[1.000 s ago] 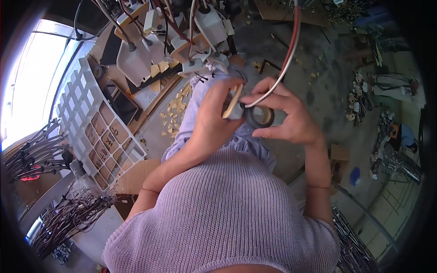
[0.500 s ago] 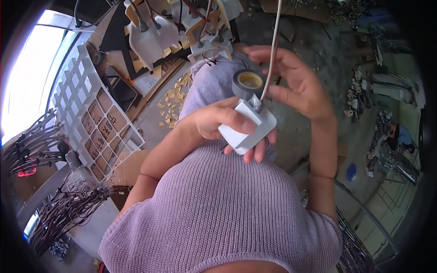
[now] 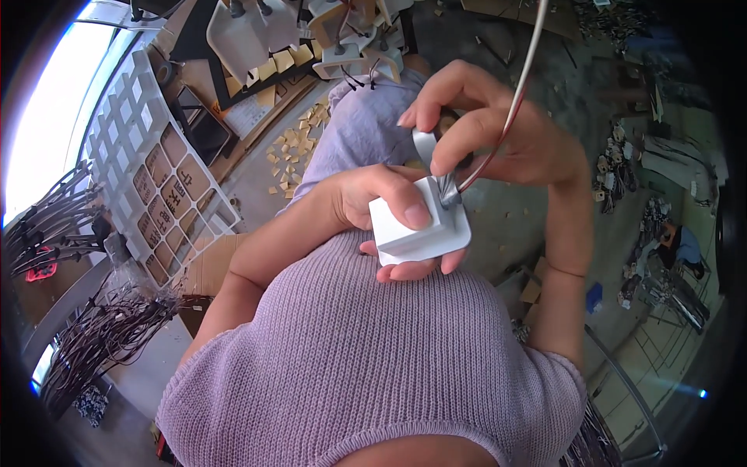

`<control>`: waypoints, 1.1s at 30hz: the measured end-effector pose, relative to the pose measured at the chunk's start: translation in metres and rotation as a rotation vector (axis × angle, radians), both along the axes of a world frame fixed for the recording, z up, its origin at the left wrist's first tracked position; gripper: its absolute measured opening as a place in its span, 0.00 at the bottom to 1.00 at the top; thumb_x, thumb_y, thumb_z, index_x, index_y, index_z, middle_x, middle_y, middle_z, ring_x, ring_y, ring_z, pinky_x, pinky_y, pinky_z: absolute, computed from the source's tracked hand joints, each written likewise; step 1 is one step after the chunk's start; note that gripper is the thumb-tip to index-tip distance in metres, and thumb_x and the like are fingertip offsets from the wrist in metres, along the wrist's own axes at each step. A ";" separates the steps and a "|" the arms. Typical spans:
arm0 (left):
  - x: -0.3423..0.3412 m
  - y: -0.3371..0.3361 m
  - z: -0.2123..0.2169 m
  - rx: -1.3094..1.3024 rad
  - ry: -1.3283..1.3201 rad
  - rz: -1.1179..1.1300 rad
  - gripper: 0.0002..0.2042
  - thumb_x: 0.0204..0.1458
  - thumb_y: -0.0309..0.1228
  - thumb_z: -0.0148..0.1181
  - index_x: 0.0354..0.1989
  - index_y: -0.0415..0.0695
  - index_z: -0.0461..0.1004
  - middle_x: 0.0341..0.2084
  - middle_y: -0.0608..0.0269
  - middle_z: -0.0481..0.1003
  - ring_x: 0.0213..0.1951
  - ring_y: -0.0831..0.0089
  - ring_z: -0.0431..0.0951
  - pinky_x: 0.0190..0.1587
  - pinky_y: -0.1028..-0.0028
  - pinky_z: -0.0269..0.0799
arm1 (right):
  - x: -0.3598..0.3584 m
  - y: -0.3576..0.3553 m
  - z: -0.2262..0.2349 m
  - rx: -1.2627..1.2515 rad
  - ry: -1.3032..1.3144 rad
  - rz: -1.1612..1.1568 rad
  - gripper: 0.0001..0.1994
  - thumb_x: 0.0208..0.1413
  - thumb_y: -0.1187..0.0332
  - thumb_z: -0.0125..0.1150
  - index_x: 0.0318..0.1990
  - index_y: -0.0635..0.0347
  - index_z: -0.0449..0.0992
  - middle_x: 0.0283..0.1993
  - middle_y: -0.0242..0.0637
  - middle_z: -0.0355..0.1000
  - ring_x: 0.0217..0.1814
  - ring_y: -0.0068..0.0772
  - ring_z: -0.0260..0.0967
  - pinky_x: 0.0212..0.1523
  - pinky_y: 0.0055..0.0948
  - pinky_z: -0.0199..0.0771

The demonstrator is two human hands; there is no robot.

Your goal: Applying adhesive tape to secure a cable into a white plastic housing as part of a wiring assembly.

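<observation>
Low in front of my chest, my left hand [image 3: 381,194] grips a white plastic housing [image 3: 408,233], thumb on top and fingers underneath. A thin cable [image 3: 515,105], pale with a red strand, rises from the housing's far side. Grey tape [image 3: 447,191] is bunched around the cable's base. Just above it, my right hand [image 3: 498,132] is closed on a roll of grey tape, thumb and index finger bent around it. A grey tape band [image 3: 424,145] shows between those fingers. Most of the roll is hidden behind them.
Several white housings [image 3: 241,43] with cables lie beyond my knee on a board. Small yellowish pieces [image 3: 292,156] litter the floor. A white plastic grid [image 3: 183,210] leans at the left, near bundles of dark cables [image 3: 97,350]. More cable bundles [image 3: 611,171] lie at the right.
My right hand, open beside the hanging tape roll before, has closed around it. The cable now leans further right. The left hand keeps hold of the housing, turned slightly.
</observation>
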State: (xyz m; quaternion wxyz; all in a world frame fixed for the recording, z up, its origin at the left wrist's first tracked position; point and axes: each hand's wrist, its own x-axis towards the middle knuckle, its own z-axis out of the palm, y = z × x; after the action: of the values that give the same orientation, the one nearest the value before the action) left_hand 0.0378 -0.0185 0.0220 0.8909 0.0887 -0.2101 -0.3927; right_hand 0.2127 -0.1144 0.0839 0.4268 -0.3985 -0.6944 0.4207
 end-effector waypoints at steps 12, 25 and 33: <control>-0.004 0.014 0.005 0.499 0.138 0.450 0.20 0.46 0.37 0.57 0.42 0.31 0.72 0.22 0.55 0.75 0.21 0.72 0.78 0.14 0.83 0.66 | 0.000 -0.012 0.001 -0.200 -0.371 -0.173 0.16 0.34 0.75 0.64 0.37 0.57 0.77 0.44 0.33 0.65 0.51 0.35 0.63 0.50 0.30 0.67; -0.013 0.017 0.006 1.082 0.199 0.950 0.18 0.47 0.35 0.58 0.41 0.33 0.72 0.23 0.51 0.78 0.21 0.65 0.79 0.19 0.73 0.72 | -0.047 -0.033 0.042 -0.912 0.615 -0.487 0.47 0.45 0.41 0.67 0.62 0.73 0.58 0.48 0.39 0.68 0.48 0.24 0.68 0.49 0.25 0.69; -0.012 -0.014 -0.005 -0.502 0.174 -0.048 0.32 0.49 0.45 0.46 0.47 0.19 0.64 0.21 0.31 0.71 0.15 0.56 0.74 0.06 0.77 0.63 | -0.028 0.015 -0.027 -0.085 0.359 0.026 0.39 0.26 0.47 0.81 0.46 0.62 0.75 0.44 0.34 0.61 0.45 0.24 0.57 0.46 0.21 0.58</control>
State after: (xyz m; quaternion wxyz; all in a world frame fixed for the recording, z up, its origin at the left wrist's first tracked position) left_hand 0.0258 -0.0321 0.0170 0.8903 -0.1741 -0.2257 -0.3552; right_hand 0.1847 -0.0996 0.0569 0.5209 -0.3256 -0.5938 0.5196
